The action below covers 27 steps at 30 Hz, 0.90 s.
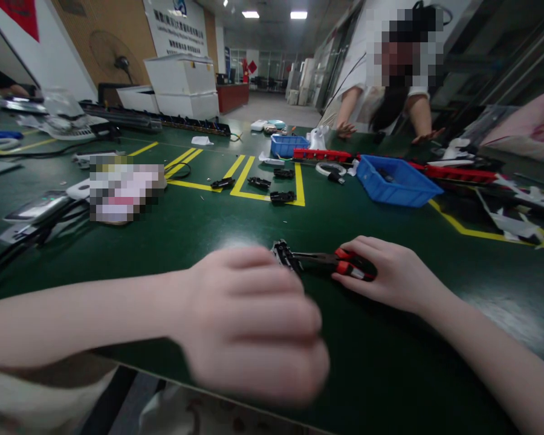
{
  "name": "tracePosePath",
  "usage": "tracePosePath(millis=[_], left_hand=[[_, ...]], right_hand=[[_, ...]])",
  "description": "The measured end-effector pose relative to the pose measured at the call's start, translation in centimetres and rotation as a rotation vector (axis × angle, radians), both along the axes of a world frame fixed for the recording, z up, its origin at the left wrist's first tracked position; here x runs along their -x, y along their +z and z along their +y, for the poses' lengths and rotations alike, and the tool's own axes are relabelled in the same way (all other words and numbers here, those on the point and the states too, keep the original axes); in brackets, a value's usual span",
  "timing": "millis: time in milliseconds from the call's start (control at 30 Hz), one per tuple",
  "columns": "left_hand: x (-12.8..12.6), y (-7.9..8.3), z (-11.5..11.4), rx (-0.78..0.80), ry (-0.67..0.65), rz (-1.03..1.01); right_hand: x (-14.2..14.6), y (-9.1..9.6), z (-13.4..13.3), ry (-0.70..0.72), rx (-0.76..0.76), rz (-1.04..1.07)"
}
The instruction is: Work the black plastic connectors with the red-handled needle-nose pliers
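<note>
Needle-nose pliers (pixel 356 264) with red and black handles are in my right hand (pixel 390 272), its fingers wrapped round them. Their long jaws point left and meet a small black part (pixel 286 254) just above the green table; whether they clamp it I cannot tell. In front of that part, nearer the camera, my left hand (pixel 254 323) is curled into a fist, knuckles up and slightly blurred. The fist hides its fingertips and anything inside, and covers some of the black part's lower side.
Similar small black parts (pixel 283 197) lie by yellow tape lines beyond my hands. A blue bin (pixel 396 181) stands right, a smaller blue bin (pixel 289 145) farther back. A phone (pixel 127 193) and cables (pixel 40 226) lie left. Across the table another person's hands (pixel 346 129) rest near the edge.
</note>
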<state>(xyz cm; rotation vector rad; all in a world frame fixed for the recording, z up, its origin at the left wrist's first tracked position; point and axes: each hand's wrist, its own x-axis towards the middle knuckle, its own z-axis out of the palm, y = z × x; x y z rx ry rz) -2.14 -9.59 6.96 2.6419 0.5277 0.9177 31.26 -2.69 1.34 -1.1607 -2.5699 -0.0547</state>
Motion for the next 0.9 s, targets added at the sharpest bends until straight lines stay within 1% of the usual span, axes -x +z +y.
tracePosePath(millis=[33,100,167,200,267,333,400,500,600,733,900], left_hand=[[-0.6,-0.8,1.4,-0.096,0.029,0.009],[-1.5,-2.7,4.0,-0.139,0.232,0.137],[-2.0,-4.6,5.8,-0.082,0.356,0.243],[-2.2,-5.4,6.4,-0.065,0.392,0.274],[-2.4,-6.4,6.8,-0.036,0.419,0.300],[-2.5,-6.9,6.9,-0.008,0.412,0.314],[-2.7,-7.0,7.0,0.026,0.383,0.317],[-2.6,-7.0,7.3,0.089,0.323,0.294],[-2.4,-7.1,7.5,0.152,0.260,0.240],[-2.0,-7.3,7.7,0.240,0.202,0.167],[-1.9,-7.6,8.1,0.254,0.123,0.123]], right_hand=[[-0.1,0.0,0.0,-0.001,-0.003,0.001],[-0.3,0.1,0.1,0.001,-0.017,-0.001],[-0.5,0.0,0.2,0.009,-0.050,-0.005],[-0.5,0.0,0.3,0.019,-0.077,-0.006],[-0.6,-0.2,0.5,0.052,-0.173,-0.005],[-0.7,-0.4,0.7,0.084,-0.302,-0.011],[-0.6,-0.5,0.9,0.106,-0.419,-0.035],[-0.5,-0.5,1.0,0.127,-0.503,-0.095],[-0.5,-0.7,1.1,0.143,-0.524,-0.138],[-0.6,-1.1,1.4,0.134,-0.503,-0.130],[-0.5,-1.3,1.5,0.139,-0.442,-0.065]])
